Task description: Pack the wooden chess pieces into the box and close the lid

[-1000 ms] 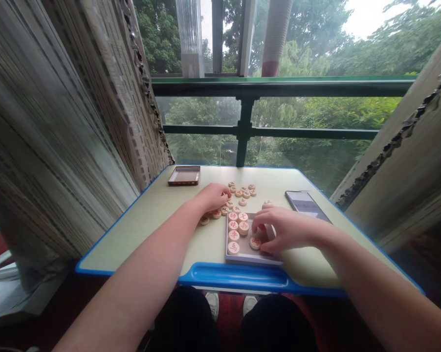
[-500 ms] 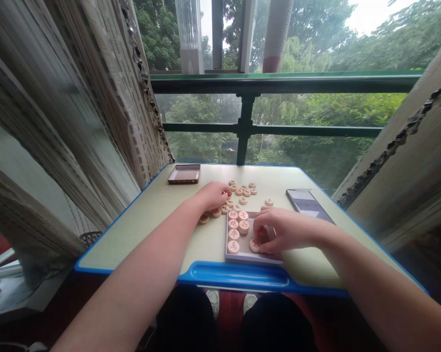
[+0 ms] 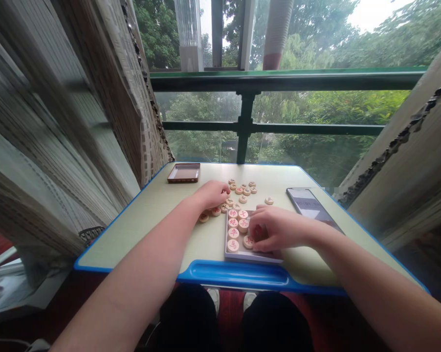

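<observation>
Right hand [image 3: 279,227] is touching a piece [image 3: 248,241] inside the box [image 3: 255,257], lower centre of frame; apparently positioning it, next move likely calling for a level release. Piece is facing red character up; round, no long axis. Left hand [image 3: 212,194] is resting among loose pieces [image 3: 230,201]; cannot tell either grip

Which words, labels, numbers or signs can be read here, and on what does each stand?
"帥": top-left piece in the box
"炮": piece below it
"車": next piece down
"馬", probably: bottom-left piece
Too small or blurred to read surely: other box pieces, loose pieces, phone screen.
</observation>
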